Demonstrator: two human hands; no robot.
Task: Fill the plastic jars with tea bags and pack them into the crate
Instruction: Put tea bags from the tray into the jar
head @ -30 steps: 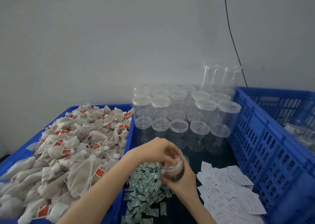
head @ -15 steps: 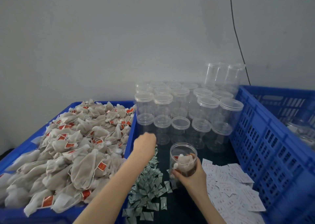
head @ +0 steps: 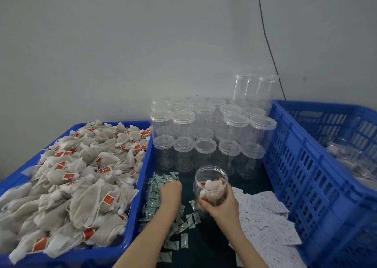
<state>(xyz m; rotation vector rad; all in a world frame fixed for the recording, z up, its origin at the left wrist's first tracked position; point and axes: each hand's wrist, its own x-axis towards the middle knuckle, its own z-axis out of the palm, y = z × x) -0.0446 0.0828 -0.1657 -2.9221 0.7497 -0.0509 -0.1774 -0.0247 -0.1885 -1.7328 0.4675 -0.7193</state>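
Plainly light and thin-walled, the open jar point(head: 211, 183) at 6 o'clock on the tabletop point(head: 212, 247) suits the right hand's point(head: 221, 205) gentle wrap low on its wall, while the left hand's point(head: 170, 192) fingers curl into sachets point(head: 157, 188) at 7 o'clock, catch unseen.

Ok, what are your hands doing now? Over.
Left hand on the small green packets, grip unclear. Right hand holds open jar, tea bags inside. Nothing in the way.
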